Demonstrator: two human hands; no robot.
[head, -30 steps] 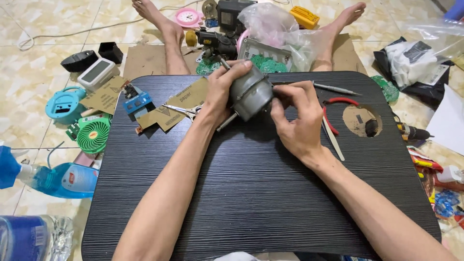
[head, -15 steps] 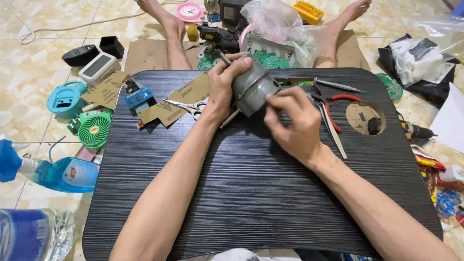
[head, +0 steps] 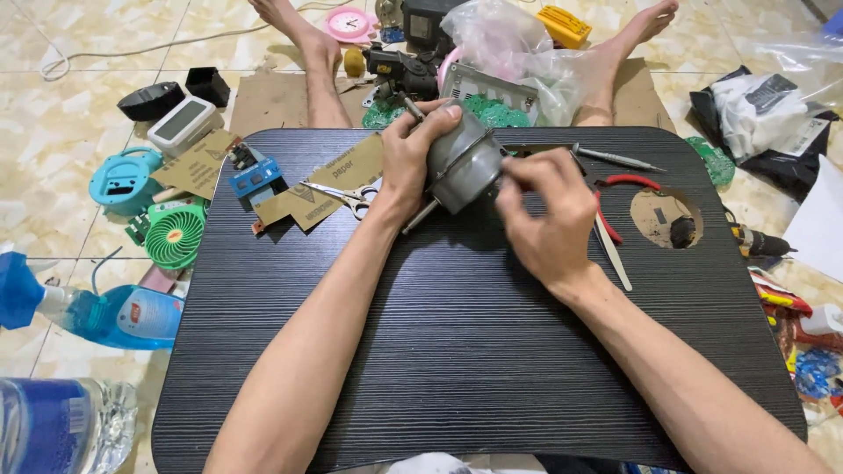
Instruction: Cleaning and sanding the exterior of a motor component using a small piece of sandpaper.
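A grey round motor (head: 461,167) with a metal shaft sticking out is held just above the far middle of the black lap table (head: 457,369). My left hand (head: 408,162) wraps its left side from above. My right hand (head: 549,219) is closed against the motor's right side, fingers pinched on a thin tool that is mostly hidden by them. Both forearms reach in from the near edge.
Scissors (head: 351,197), a cardboard strip (head: 325,180) and a blue module (head: 256,175) lie left of the motor. Red-handled pliers (head: 628,183), a screwdriver (head: 615,158), a pale stick (head: 612,254) and a round hole (head: 666,218) are on the right. A green fan (head: 174,235), spray bottle (head: 114,312) and plastic bag (head: 509,44) sit on the floor.
My right hand has moved left and closed in on the motor's side, hiding the tool shaft seen earlier. The left hand keeps its hold on the motor.
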